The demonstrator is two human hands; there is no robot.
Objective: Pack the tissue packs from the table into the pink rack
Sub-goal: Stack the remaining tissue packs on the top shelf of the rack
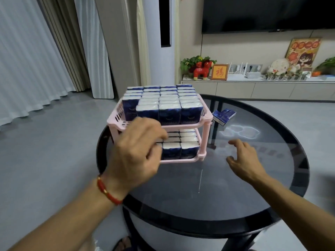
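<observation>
A pink two-tier rack [204, 120] stands on the left part of a round dark glass table [235, 187]. Blue-and-white tissue packs [170, 104] fill its top tier in upright rows, and more packs [188, 149] stand in the lower tier. My left hand [134, 154], with a red bracelet on the wrist, is at the lower tier's left front. Its fingers curl round a pack there and hide that corner. My right hand [243, 156] hovers over the glass right of the rack, fingers spread and holding nothing. One loose tissue pack [223, 115] lies on the table behind the rack's right post.
Beyond the table stands a low white cabinet [253, 87] with plants, a red toy animal and framed pictures, under a wall television [268, 13]. Curtains hang at the left. Grey floor surrounds the table.
</observation>
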